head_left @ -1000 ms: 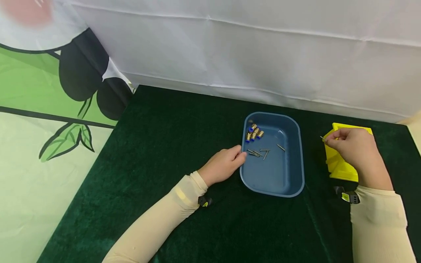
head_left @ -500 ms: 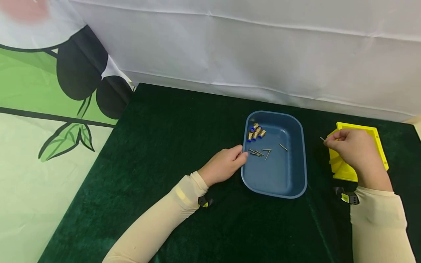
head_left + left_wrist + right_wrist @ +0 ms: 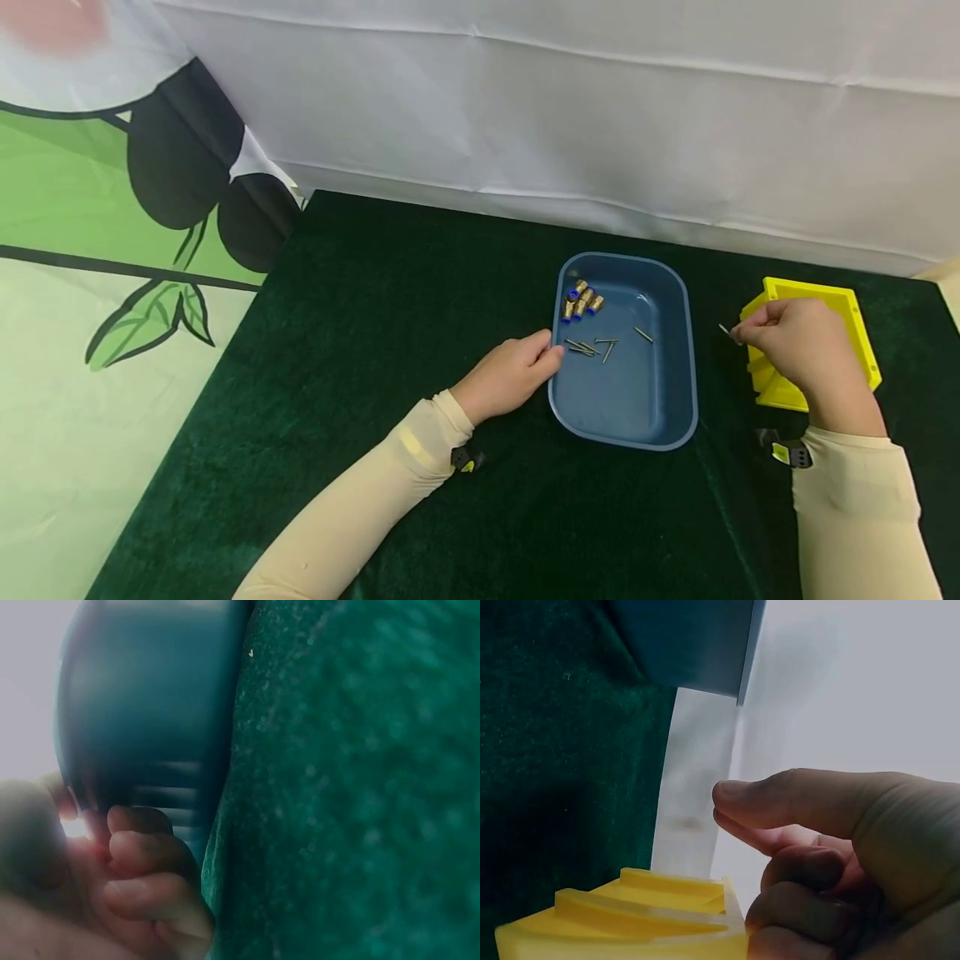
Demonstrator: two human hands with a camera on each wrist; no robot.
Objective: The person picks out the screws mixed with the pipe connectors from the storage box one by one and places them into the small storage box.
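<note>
My left hand (image 3: 508, 377) grips the left rim of a blue plastic tray (image 3: 622, 440), thumb over the edge. In the left wrist view its fingers (image 3: 142, 896) curl under the tray's side. Several brass fittings (image 3: 581, 307) with blue ends lie at the tray's upper left. Several thin metal screws (image 3: 583, 348) lie loose below them. To the right, my right hand (image 3: 801, 342) pinches one thin screw (image 3: 723, 329) between thumb and forefinger, its end pointing left. That hand overlaps a yellow bin (image 3: 862, 333); in the right wrist view the fingertips are above the bin's stepped edge.
Dark green cloth (image 3: 405, 283) covers the table and shows between the tray and the yellow bin. A white sheet (image 3: 570, 125) hangs behind the table. A printed green and black panel (image 3: 165, 167) stands at the left.
My right hand has moved slightly left and down with the screw. The yellow bin has shifted a little right and more of its right side shows. My left hand stays on the tray.
</note>
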